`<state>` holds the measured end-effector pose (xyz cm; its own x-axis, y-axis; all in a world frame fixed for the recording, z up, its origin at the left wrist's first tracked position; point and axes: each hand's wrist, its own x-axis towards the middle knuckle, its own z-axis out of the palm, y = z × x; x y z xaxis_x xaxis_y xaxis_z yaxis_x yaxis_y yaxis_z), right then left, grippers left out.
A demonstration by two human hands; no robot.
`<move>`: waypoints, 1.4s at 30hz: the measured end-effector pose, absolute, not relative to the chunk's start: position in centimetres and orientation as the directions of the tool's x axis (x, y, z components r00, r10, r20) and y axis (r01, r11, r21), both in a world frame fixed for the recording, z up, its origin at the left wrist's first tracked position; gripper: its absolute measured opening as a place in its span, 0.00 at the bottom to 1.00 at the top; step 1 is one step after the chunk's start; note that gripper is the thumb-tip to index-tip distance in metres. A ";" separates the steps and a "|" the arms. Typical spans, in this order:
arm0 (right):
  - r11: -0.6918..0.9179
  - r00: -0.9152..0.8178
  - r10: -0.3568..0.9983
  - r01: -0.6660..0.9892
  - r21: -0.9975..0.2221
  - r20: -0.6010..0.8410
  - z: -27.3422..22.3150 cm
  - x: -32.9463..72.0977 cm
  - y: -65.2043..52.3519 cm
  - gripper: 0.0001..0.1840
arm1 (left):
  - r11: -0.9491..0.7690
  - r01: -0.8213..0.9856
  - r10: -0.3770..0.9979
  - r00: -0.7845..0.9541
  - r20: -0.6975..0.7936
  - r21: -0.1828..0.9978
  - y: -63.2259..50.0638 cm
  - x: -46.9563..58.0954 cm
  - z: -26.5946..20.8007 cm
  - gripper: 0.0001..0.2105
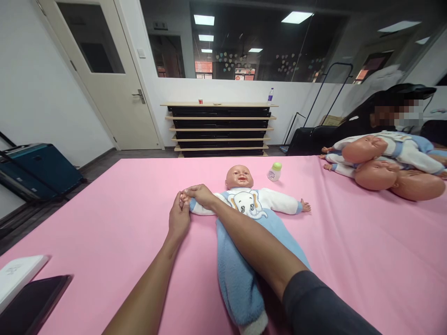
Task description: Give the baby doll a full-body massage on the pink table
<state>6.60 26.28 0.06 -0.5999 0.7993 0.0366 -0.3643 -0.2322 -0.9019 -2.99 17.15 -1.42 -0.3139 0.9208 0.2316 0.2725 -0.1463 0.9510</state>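
Note:
A baby doll (246, 204) in a white and blue fleece suit with an elephant face on the chest lies on its back on a pink-covered table (139, 186). Its arms are stretched out sideways. My left hand (179, 216) has its fingers closed around the doll's small hand (185, 198) at the left. My right hand (201, 194) reaches across the doll's body, and its fingers pinch at the same doll hand from above. My right forearm covers part of the suit. Just right of the doll's head stands a small white bottle with a green cap (274, 171).
Several more dolls (377, 173) lie heaped at the table's right, with a person in dark clothing (363, 109) behind them. A white box (21, 274) and a dark flat device (33, 304) lie at the near left corner. Stacked boards (223, 123) stand by the far wall.

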 end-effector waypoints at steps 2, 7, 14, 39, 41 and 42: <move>-0.209 -0.598 0.798 -0.385 -0.899 0.071 -0.1 6.6 26.5 0.17 | -0.165 0.255 0.925 -0.295 0.240 0.953 16.9 -2.8 -1.0 0.26; -0.228 -0.632 0.773 -0.359 -0.905 0.056 -0.1 7.0 26.7 0.19 | -0.184 0.308 0.913 -0.298 0.278 0.934 16.7 -2.7 -0.7 0.23; -0.209 -0.571 0.820 -0.356 -0.911 0.035 0.1 6.7 26.4 0.17 | -0.108 0.269 0.926 -0.324 0.196 0.957 17.1 -2.8 -1.3 0.28; -0.179 -0.621 0.784 -0.251 -0.951 0.016 0.8 7.3 25.7 0.20 | -0.101 0.304 0.924 -0.323 0.203 0.947 17.4 -3.3 -2.0 0.27; -0.182 -0.633 0.774 -0.263 -0.947 0.027 0.7 7.2 25.7 0.20 | -0.108 0.300 0.925 -0.319 0.207 0.948 17.3 -3.2 -2.0 0.27; -0.186 -0.641 0.767 -0.273 -0.944 0.034 0.7 7.2 25.7 0.20 | -0.120 0.295 0.925 -0.314 0.215 0.948 17.3 -3.2 -1.9 0.27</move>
<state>7.24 25.71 0.73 -0.6411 0.7667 0.0342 -0.2733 -0.1864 -0.9437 -3.22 17.28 -1.95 -0.3144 0.9246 0.2152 0.2948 -0.1204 0.9479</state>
